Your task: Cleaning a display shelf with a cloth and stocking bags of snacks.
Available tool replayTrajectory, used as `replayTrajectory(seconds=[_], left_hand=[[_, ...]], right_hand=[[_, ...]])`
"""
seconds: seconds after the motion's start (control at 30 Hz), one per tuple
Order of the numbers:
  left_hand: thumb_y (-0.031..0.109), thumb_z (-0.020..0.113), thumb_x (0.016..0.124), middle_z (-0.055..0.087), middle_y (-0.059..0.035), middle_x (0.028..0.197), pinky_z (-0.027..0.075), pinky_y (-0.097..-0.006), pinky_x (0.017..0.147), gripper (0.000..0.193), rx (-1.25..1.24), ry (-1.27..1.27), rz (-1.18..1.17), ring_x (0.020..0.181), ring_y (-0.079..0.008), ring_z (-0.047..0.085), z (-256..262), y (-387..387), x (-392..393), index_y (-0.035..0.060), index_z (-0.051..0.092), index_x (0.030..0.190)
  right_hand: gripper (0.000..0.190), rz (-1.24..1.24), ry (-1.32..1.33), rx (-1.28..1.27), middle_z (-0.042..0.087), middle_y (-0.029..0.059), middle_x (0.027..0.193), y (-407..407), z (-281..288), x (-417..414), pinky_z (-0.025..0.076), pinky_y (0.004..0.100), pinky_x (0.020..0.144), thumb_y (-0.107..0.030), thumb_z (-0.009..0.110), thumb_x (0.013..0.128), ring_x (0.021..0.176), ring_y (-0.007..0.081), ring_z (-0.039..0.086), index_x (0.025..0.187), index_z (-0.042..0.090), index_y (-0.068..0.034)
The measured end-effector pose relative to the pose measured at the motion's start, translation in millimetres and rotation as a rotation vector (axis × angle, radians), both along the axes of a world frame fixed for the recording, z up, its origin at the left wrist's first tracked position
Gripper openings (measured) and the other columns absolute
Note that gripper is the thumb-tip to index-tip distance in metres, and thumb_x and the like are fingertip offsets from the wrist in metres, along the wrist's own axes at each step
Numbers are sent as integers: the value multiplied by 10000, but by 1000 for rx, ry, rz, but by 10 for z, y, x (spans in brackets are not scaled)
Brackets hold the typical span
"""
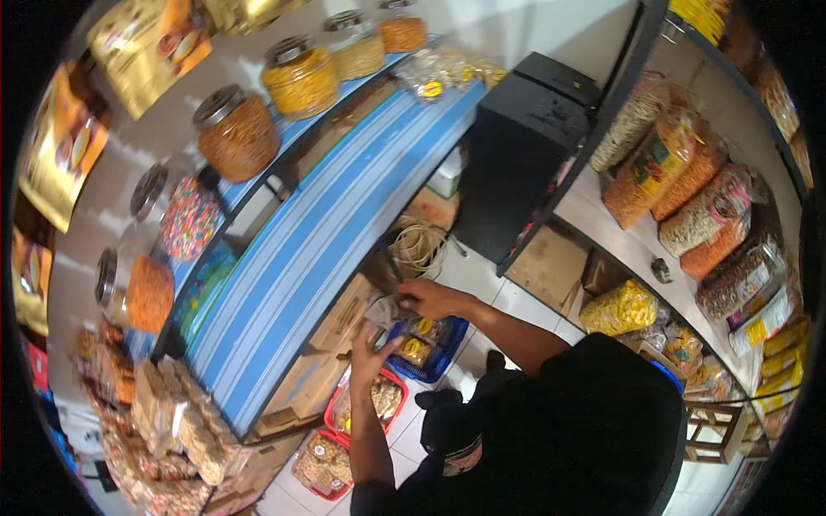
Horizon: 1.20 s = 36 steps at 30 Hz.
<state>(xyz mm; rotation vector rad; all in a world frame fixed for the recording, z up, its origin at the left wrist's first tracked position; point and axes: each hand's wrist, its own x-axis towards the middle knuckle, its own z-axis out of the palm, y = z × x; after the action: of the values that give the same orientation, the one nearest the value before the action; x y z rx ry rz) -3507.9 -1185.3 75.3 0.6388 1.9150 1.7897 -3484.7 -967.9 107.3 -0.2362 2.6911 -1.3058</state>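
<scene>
Both my hands reach low beside the shelf under the table with the blue striped cover (310,238). My right hand (429,298) holds a crumpled greyish clear plastic bag (383,310) by its upper side. My left hand (369,353) is at the bag's lower edge, thumb and fingers spread; whether it touches the bag is unclear. Just beyond the hands on the floor stands a blue plastic basket (452,351) with packed snack bags (413,351) in it. Nearer to my left forearm are a red basket (400,413) and another red basket (339,496), both holding packed snacks.
Cardboard boxes (342,313) fill the shelf below the table. Coiled pale cable (419,245) lies near a black cabinet (526,148). Glass jars (239,138) line the raised ledge. A shelf with bagged snacks (652,168) stands at the right, and large snack bags (187,419) at the lower left.
</scene>
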Motion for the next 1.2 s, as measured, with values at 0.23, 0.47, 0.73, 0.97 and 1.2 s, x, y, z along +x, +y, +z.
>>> replayTrajectory(seconds=[0.23,0.47,0.73,0.97,1.2], left_hand=[[33,641,808,477,39,689,352,-209,582,115,39,58,-100,643,-56,417,474,1893,62,25,526,819],[75,595,852,497,24,772,357,-208,640,100,172,100,-300,720,-58,434,469,2888,327,36,509,886],[116,575,893,603,-73,949,422,-231,761,219,164,-245,-572,864,-100,533,661,3177,703,45,468,1071],[194,633,864,597,-103,1020,434,-262,806,370,85,-293,-641,916,-130,550,299,3665,1162,46,463,1157],[290,668,822,484,-108,1282,351,-393,961,682,-236,-514,-736,1166,-213,451,-321,3986,1480,75,315,1365]], right_hand=[[461,-615,90,-841,516,180,1230,1283,352,1177,379,345,961,-268,569,894,1137,219,484,1232,472,31],[402,-970,275,-598,618,94,1029,1831,321,1611,461,298,826,-181,703,805,931,163,571,1102,534,31],[267,-1150,321,-960,623,83,949,1841,349,2137,483,305,783,-64,640,826,885,154,585,1068,547,3],[297,-1298,458,-1336,586,113,1028,2142,229,2657,509,351,822,59,594,794,942,230,595,1066,488,-2],[325,-1426,476,-1196,595,130,1018,3356,-1,2725,518,366,776,26,615,799,909,234,596,1091,476,-7]])
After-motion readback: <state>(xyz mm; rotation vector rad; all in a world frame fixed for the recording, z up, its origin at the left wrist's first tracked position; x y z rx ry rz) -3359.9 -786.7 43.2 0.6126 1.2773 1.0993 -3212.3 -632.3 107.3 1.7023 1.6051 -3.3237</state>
